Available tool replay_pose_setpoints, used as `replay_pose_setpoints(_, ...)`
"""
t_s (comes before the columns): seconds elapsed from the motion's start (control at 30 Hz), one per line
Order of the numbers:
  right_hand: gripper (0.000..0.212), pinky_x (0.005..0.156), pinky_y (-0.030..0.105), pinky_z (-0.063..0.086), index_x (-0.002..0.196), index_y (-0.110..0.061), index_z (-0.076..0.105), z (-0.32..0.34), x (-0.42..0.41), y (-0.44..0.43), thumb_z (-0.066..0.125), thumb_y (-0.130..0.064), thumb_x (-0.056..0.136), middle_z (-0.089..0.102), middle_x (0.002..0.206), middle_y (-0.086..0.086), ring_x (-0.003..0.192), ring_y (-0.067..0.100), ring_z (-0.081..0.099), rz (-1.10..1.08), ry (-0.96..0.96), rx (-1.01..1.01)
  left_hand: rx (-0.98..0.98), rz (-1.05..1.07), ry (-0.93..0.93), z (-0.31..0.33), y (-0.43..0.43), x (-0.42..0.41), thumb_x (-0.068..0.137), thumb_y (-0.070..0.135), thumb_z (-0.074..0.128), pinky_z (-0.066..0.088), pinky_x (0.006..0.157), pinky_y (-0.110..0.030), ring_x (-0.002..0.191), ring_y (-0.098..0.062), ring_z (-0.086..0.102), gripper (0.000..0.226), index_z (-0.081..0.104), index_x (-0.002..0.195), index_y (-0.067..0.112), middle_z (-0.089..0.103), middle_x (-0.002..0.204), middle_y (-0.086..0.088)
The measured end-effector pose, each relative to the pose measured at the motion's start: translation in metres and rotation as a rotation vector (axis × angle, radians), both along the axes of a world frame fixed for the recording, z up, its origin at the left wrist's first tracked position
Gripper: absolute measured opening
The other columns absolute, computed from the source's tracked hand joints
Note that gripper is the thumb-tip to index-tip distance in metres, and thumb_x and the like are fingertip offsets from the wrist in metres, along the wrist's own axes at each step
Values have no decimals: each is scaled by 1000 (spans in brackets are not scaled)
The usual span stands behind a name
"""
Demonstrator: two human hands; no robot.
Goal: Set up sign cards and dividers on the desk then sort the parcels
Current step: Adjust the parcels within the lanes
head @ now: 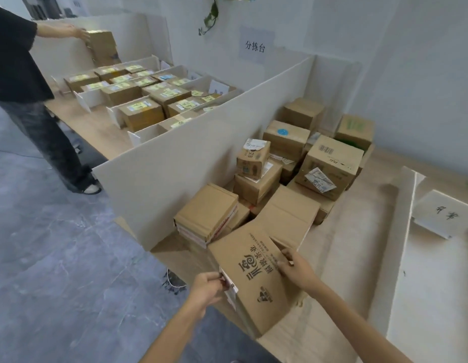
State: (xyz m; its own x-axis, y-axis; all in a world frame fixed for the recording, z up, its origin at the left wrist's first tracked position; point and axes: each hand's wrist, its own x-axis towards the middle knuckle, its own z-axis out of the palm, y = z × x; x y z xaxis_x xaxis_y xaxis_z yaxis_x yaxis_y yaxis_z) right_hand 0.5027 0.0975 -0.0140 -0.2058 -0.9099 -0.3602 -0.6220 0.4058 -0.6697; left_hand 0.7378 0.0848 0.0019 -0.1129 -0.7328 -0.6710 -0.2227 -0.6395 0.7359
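Gripped in both hands: a brown box (254, 273), tilted, printed face up, at the near edge of the desk (332, 258). Left hand (208, 284) at its left edge, fingers curled, pinching a white label (231, 289) stuck there. Right hand (295, 268) on its right side, fingers bent over the far corner, thumb on the top face. Both hands entering from low in the view, wrists near level, palms turned toward each other.

Just beyond the grip: a pile (293, 163) of brown parcels, loosely stacked, some tipped, reaching back to the wall (411, 61). Left of the grip and pile: a tall white divider (188, 142), upright, running from the desk's front edge to the wall and closing that side. Right of the grip: bare desk top, then a white board (424, 297), standing or lying unclear, and past it a folded card (442, 216) with handwriting. Open room to the right and back toward the body; grey floor (57, 244) down to the left.

Far left, beyond the divider: sorted boxes (138, 93) in small bays, and another person (15, 61) in a black top, one hand on an upright carton (103, 47).
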Motion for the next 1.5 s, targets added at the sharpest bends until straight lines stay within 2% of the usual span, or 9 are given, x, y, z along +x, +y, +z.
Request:
replay_pose_setpoints(0.37, 10, 78, 16, 43, 103, -23, 58, 75, 22, 80, 55, -22, 94, 65, 105, -7, 98, 6, 60, -367, -271, -318, -523, -170, 122, 66, 6, 13, 79, 0, 69, 50, 68, -17, 85, -21, 62, 17, 61, 92, 7, 65, 90, -10)
replay_pose_setpoints(0.57, 20, 74, 12, 46, 114, -15, 59, 111, 28, 114, 51, -19, 95, 68, 109, 0, 95, 9, 62, -530, -394, -514, -466, -314, 137, 101, 5, 7, 38, 72, 78, 45, 99, -48, 121, -13, 46, 122, 21, 140, 36, 45, 130, 14)
replay_pose_setpoints(0.77, 28, 97, 27, 44, 126, -30, 51, 163, 30, 130, 41, -31, 99, 59, 124, -2, 112, 8, 54, -487, -182, -585, -440, -368, 412, 135, 14, -10, 53, 56, 83, 56, 79, -31, 98, -13, 66, 77, 55, 120, 32, 67, 115, 1)
replay_pose_setpoints(0.9, 74, 107, 42, 38, 136, -33, 40, 185, 42, 134, 49, -74, 75, 56, 131, -9, 122, 12, 52, -390, -548, -403, -718, -350, 326, 161, 38, -29, 74, 47, 69, 51, 66, -14, 98, -6, 62, 56, 51, 125, 37, 58, 117, 7)
replay_pose_setpoints(1.0, 72, 100, 43, 48, 126, -20, 55, 191, 37, 145, 67, -63, 70, 67, 117, 1, 108, 20, 64, -607, -648, -568, -868, -423, 396, 179, 54, -37, 87, 44, 54, 53, 76, -14, 106, 2, 56, 38, 53, 124, 38, 53, 120, 14)
replay_pose_setpoints(1.1, 57, 77, 32, 58, 116, -14, 65, 194, 24, 163, 58, -53, 75, 71, 108, 6, 96, 20, 69, -714, -826, -596, -1016, -523, 333, 186, 60, -42, 86, 50, 55, 44, 99, -20, 116, 9, 46, 49, 46, 132, 37, 49, 128, 18)
replay_pose_setpoints(1.17, 61, 79, 33, 55, 117, -17, 64, 191, 22, 174, 52, -58, 74, 70, 113, 8, 101, 22, 67, -702, -879, -565, -1090, -540, 261, 187, 58, -45, 67, 63, 64, 32, 104, -23, 124, 7, 37, 86, 28, 141, 37, 38, 137, 19)
replay_pose_setpoints(1.33, 60, 75, 29, 56, 117, -23, 63, 178, 21, 194, 32, -63, 85, 70, 111, 5, 101, 18, 68, -642, -900, -539, -863, -602, 342, 194, 54, -41, 55, 59, 77, 39, 101, -25, 123, 1, 44, 109, 17, 144, 41, 39, 140, 18)
replay_pose_setpoints(1.5, 55, 69, 24, 54, 119, -24, 61, 182, 20, 197, 29, -60, 92, 70, 111, 3, 101, 18, 67, -665, -703, -563, -545, -607, 496, 192, 60, -39, 73, 36, 69, 54, 56, -19, 80, -7, 71, 48, 49, 116, 32, 68, 108, -1)
